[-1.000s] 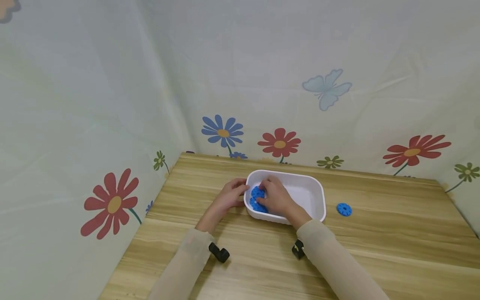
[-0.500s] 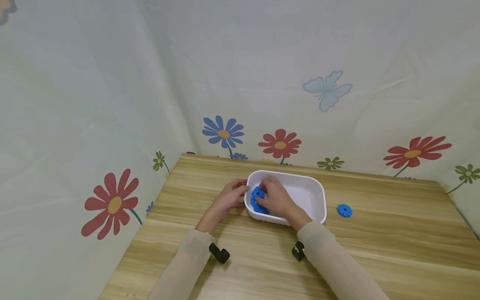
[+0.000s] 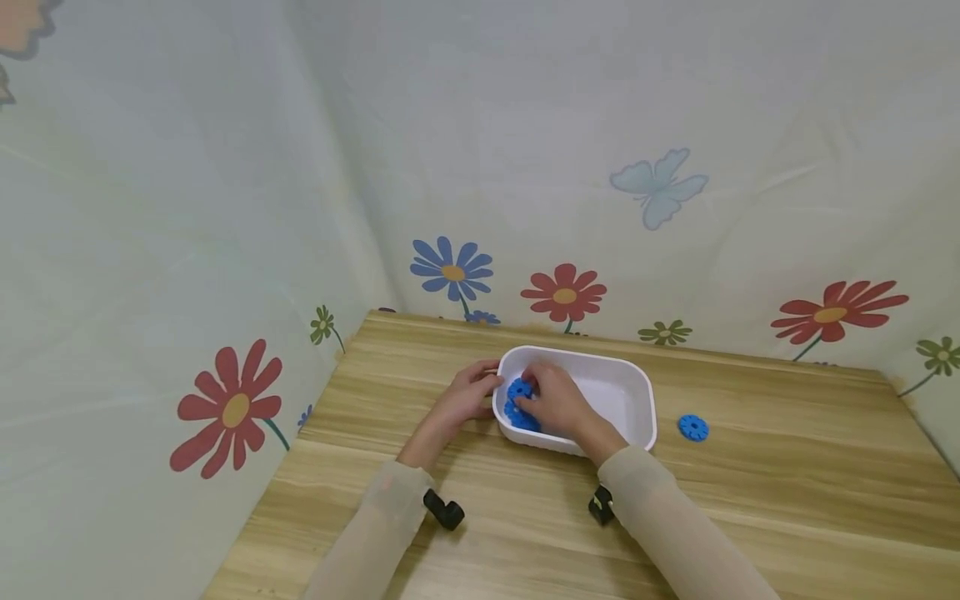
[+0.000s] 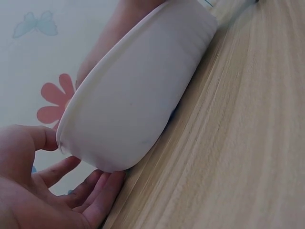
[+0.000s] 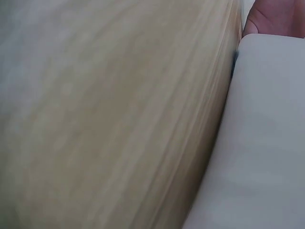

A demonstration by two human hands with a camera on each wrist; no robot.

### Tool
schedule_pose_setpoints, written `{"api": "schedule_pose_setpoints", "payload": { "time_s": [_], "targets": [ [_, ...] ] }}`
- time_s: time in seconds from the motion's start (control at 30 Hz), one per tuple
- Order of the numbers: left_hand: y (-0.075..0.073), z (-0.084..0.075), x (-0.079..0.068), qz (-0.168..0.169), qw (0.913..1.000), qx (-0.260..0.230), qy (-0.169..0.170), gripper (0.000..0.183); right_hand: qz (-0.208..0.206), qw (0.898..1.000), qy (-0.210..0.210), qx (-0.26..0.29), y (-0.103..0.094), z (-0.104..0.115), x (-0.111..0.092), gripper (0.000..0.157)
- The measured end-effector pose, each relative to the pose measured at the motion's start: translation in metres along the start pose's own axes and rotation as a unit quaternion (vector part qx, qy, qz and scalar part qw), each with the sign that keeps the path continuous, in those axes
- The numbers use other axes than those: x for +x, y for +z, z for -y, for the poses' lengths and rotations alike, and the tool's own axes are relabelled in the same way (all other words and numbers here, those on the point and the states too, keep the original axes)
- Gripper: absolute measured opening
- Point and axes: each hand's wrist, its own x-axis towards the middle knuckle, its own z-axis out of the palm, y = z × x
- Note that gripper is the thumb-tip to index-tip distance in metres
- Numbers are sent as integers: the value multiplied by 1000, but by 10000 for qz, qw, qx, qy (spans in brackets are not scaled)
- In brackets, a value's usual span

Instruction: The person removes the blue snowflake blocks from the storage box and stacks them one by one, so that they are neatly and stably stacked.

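Note:
A white plastic box (image 3: 624,398) with rounded corners stands on the wooden table. At its left end my left hand (image 3: 467,397) holds it, thumb (image 4: 46,138) at the rim and fingers (image 4: 102,195) against the outer wall low down. My right hand (image 3: 558,402) reaches inside the left part of the box and pinches a blue notched plastic disc, partly hidden by the fingers. Other blue discs (image 3: 522,418) lie beside and under these fingers. In the right wrist view the box's outer wall (image 5: 267,133) fills the right side, and the right hand's fingers are out of sight.
One more blue notched disc (image 3: 693,427) lies on the table (image 3: 787,492) to the right of the box. A pale cloth wall (image 3: 510,167) printed with flowers and a butterfly stands behind and to the left. Black wrist mounts (image 3: 446,510) hang below the sleeves.
The head view has shifted slightly, so everything sits a little lower. Both hands keep their places at the box; the discs under the right fingers have shifted a little.

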Motion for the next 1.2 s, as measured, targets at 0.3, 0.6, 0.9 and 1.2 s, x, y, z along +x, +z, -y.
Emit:
{"api": "schedule_pose_setpoints", "payload": {
  "time_s": [0.3,0.6,0.9,1.2],
  "targets": [
    [1,2,2,45,9999,-82,54,46,212,9997,-6,-138,0,-1,1,40],
    [3,3,-1,38,10000,-1,27,46,225,9994,-64,-263,-2,-2,-2,40],
    [4,5,-2,-62,10000,0,43,47,177,9995,47,-272,-15,4,-10,43],
    [1,3,0,-140,9999,91,0,48,-64,9988,-296,-382,-62,1,-29,40]
  ]
}}
